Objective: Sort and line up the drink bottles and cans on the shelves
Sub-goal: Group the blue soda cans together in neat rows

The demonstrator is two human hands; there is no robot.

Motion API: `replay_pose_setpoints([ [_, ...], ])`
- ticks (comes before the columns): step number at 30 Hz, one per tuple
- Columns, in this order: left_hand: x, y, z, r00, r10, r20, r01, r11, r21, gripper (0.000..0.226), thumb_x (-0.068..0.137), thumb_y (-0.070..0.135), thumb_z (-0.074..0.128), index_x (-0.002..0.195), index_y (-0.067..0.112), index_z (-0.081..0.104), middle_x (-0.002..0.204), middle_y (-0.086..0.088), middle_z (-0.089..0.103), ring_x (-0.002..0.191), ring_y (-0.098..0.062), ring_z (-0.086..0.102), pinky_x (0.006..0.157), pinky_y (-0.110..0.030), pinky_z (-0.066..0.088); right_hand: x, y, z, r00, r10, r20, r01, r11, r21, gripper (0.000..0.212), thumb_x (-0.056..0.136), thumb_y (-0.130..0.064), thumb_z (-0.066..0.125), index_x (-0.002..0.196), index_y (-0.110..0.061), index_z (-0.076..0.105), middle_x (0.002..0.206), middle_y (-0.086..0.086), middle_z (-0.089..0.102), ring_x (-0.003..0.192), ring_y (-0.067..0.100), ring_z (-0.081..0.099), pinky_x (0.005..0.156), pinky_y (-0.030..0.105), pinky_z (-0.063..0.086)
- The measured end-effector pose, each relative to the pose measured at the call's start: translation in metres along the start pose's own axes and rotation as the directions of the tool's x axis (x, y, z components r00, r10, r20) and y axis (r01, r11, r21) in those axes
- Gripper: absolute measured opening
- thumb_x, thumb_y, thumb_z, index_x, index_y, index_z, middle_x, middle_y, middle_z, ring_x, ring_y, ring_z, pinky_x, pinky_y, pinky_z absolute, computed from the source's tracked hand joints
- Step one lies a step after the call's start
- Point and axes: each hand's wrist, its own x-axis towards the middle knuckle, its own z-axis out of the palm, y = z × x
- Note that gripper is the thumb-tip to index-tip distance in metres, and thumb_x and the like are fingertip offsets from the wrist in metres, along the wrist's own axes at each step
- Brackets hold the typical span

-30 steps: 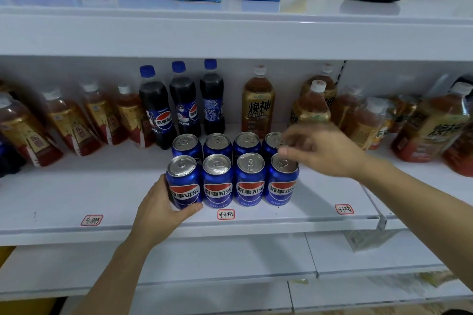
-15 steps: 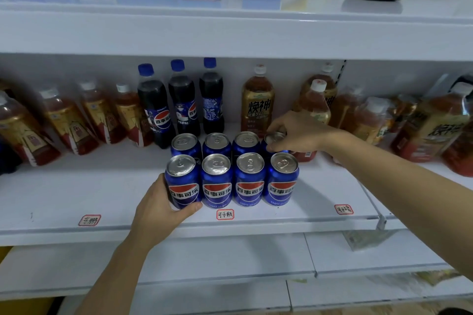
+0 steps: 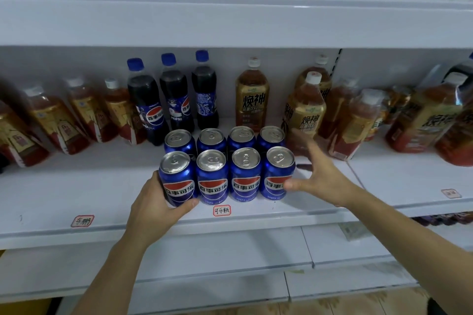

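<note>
1. 8 blue cans (image 3: 245,174) stood on the middle shelf (image 3: 76,186) in 2 rows of 4, with each can touching the one next to it. They sat near the front edge, most likely so that a shopper could see the names on them.

2. The left hand (image 3: 153,204) held the front left can (image 3: 177,178). Its thumb curled under the front of the can and its palm lay against the can's side. This looked like a way to stop the block from sliding left.

3. The right hand (image 3: 320,176) was spread wide with straight fingers, just beside the front right can (image 3: 277,172). The thumb seemed to touch that can, but blur made it hard to be sure. It held nothing. I think it was there to push the cans tight together from the other side.

4. 3 dark cola bottles (image 3: 176,100) stood upright behind the cans, by the back wall. That kept the same drink in 1 spot.

5. Brown tea bottles (image 3: 252,100) stood on both sides. The ones on the right (image 3: 355,123) were bunched up and not in neat rows, so they may still need sorting.

6. A small red tag (image 3: 222,210) sat on the shelf edge, right below the cans.
</note>
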Motion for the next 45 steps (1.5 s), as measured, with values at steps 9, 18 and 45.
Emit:
replay_pose_setpoints([
  [9,0.001,0.0,0.0,1.0,0.007,0.015,-0.007,1.0,0.028,0.082,0.069,0.048,0.091,0.135,0.035,0.045,0.125,0.013,0.063,0.111,-0.013,0.062,0.087,-0.036,0.052,0.005,0.025,0.021,0.996,0.09,0.026,-0.087,0.99,-0.11,0.127,0.062,-0.032,0.098,0.16,-0.029,0.018,0.13,-0.008,0.06,0.098,0.006,0.066,0.073,0.017,0.057],
  [18,0.001,-0.005,0.001,1.0,-0.025,0.016,0.024,0.998,0.053,0.085,0.068,0.054,0.09,0.137,0.037,0.044,0.128,0.011,0.062,0.114,-0.015,0.061,0.092,-0.045,0.056,0.006,0.03,0.025,0.997,0.057,0.048,-0.051,0.993,-0.105,0.111,0.069,-0.029,0.095,0.157,-0.032,0.027,0.129,-0.016,0.061,0.112,0.011,0.064,0.086,0.024,0.059],
  [45,0.003,0.005,-0.005,0.996,0.035,0.08,-0.037,0.999,0.031,0.082,0.064,0.066,0.082,0.134,0.044,0.045,0.128,0.022,0.061,0.116,-0.004,0.061,0.094,-0.04,0.056,0.072,-0.155,0.026,0.955,-0.293,0.046,0.275,0.816,-0.508,0.058,0.101,-0.058,0.045,0.153,-0.036,0.031,0.146,0.0,0.046,0.12,0.017,0.054,0.104,0.04,0.046],
])
